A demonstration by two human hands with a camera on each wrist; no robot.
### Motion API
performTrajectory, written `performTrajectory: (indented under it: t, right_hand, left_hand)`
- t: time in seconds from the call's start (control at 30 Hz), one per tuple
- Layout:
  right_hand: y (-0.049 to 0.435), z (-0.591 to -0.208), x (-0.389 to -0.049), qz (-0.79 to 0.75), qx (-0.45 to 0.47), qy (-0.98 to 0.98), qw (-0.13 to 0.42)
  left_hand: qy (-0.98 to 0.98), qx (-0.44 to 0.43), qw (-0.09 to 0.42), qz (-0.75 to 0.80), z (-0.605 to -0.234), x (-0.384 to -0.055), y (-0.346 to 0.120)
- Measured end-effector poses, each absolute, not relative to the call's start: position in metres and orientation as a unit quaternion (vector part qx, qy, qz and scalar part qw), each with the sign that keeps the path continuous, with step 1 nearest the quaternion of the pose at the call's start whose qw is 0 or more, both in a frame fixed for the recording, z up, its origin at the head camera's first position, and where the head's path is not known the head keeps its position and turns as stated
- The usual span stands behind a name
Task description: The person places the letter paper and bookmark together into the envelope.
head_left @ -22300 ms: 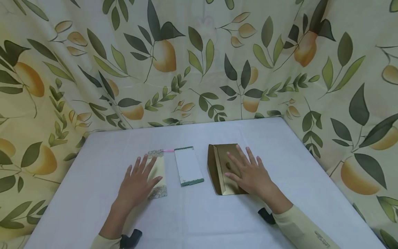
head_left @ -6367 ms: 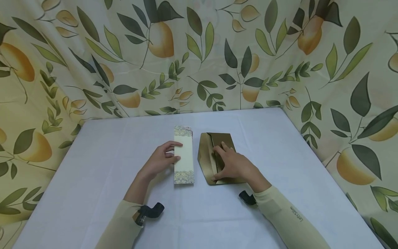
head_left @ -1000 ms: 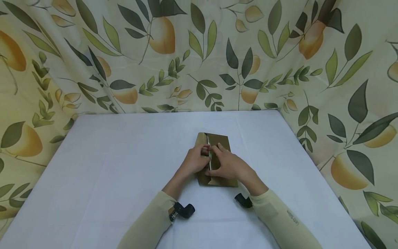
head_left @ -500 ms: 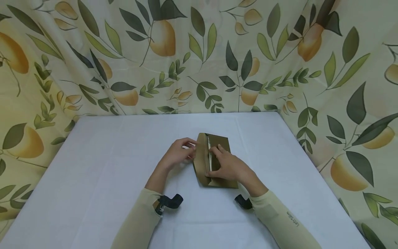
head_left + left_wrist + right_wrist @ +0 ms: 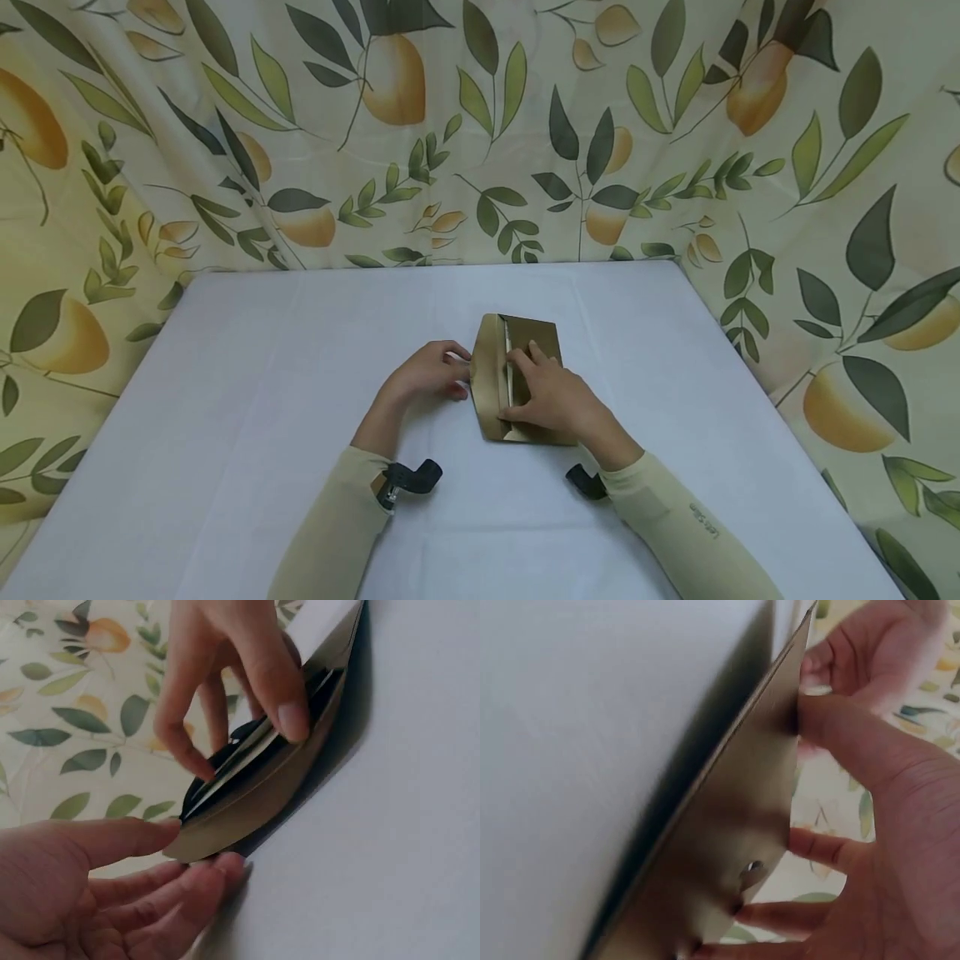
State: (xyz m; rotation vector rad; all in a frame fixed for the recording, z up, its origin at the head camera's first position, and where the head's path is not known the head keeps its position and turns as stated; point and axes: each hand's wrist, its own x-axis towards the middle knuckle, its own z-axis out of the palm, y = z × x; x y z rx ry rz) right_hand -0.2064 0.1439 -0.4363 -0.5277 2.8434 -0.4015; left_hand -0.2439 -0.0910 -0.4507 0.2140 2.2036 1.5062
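A gold paper envelope (image 5: 491,375) lies on the table with its flap open to the left. Pale card edges (image 5: 225,774) show inside its mouth, the rest of them hidden in the pocket. My right hand (image 5: 551,400) grips the envelope across its mouth, thumb at the near corner and fingertips farther along the edge. At the flap's outer edge is my left hand (image 5: 427,371), its thumb above the flap and its fingers under it in the left wrist view. From the right wrist, the envelope's gold front (image 5: 727,802) shows a small cut-out, with the fingertips against it.
A white cloth (image 5: 225,417) covers the table. Behind it and at both sides hangs a curtain (image 5: 480,133) printed with fruit and leaves. Each wrist wears a small black camera (image 5: 416,477).
The patterned card and the green-edged white card, once left of the envelope, no longer lie on the table. My left hand has drawn back from the envelope's mouth to the flap; the right still grips it.
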Motion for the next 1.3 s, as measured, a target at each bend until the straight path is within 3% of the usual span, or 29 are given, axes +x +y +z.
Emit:
performTrajectory:
  t: [0.2, 0.47, 0.7, 0.93, 1.3]
  right_hand:
    - [0.139, -0.439, -0.203, -0.075, -0.188, 0.975, 0.091]
    - [0.155, -0.435, -0.214, -0.148, -0.258, 0.952, 0.072]
    - [0.173, -0.424, -0.222, -0.146, -0.306, 0.933, 0.118]
    - [0.183, -0.420, -0.223, -0.195, -0.292, 0.925, 0.148]
    - [0.188, -0.419, -0.226, -0.204, -0.281, 0.923, 0.168]
  left_hand:
    - [0.807, 0.086, 0.195, 0.551, -0.456, -0.243, -0.079]
    - [0.803, 0.075, 0.181, 0.563, -0.451, -0.239, -0.074]
    - [0.817, 0.112, 0.158, 0.543, -0.455, -0.239, -0.063]
    - [0.823, 0.179, 0.107, 0.529, -0.463, -0.236, -0.047]
    - [0.889, 0.301, 0.071, 0.337, -0.465, -0.219, -0.018]
